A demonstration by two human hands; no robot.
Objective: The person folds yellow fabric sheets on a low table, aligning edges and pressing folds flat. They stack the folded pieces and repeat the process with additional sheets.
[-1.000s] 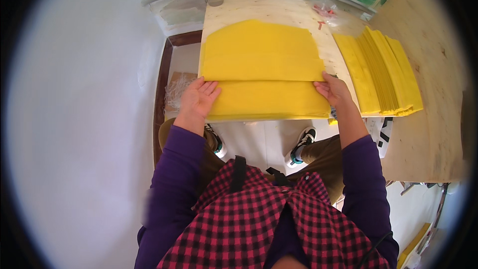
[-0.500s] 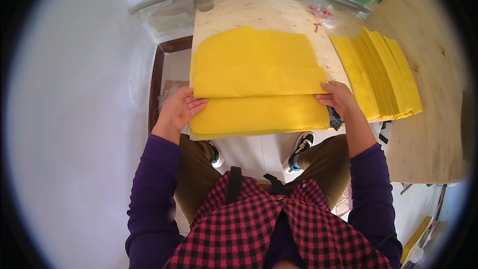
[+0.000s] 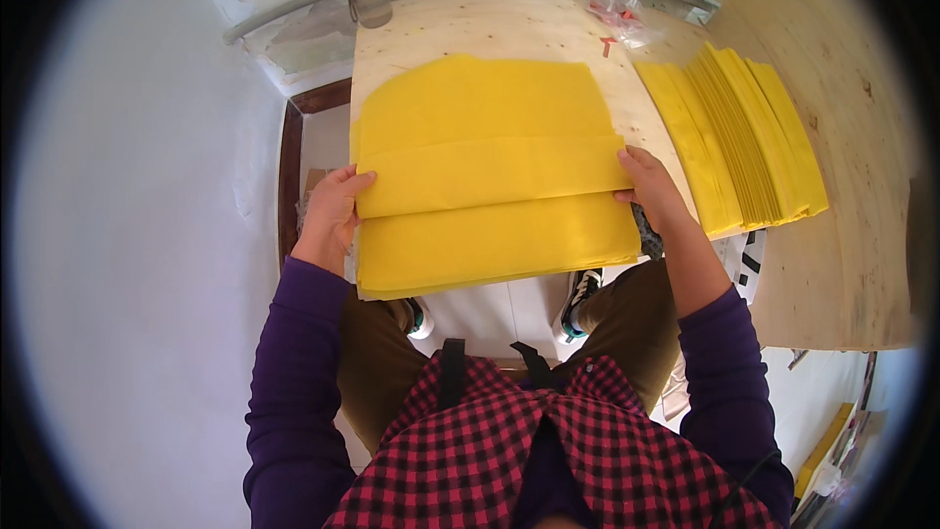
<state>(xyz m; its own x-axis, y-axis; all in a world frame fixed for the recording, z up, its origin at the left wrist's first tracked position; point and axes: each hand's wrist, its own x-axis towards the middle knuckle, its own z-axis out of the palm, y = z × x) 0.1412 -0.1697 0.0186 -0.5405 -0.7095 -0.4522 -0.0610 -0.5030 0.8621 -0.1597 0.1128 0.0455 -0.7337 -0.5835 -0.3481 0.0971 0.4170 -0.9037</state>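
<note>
Left hand [image 3: 333, 211], palm-up before, is now rolled thumb-uppermost: it and the right hand [image 3: 652, 186] pinch opposite ends of the folded yellow band [image 3: 490, 174], lying between them atop the yellow stack [image 3: 499, 247] on the counter [image 3: 470, 24], long axis side to side, neither nearer.

Left forearm [image 3: 304, 338]: reached forward, leaning slightly inward.
Left hand [image 3: 331, 208]: held a pinch, thumb [image 3: 362, 180] uppermost.
Right forearm [image 3: 723, 343]: reached forward, slanting inward.
Right hand [image 3: 656, 188]: held a pinch, fingers [image 3: 625, 195] pointing inward.
Spacing: hands well apart.
</note>
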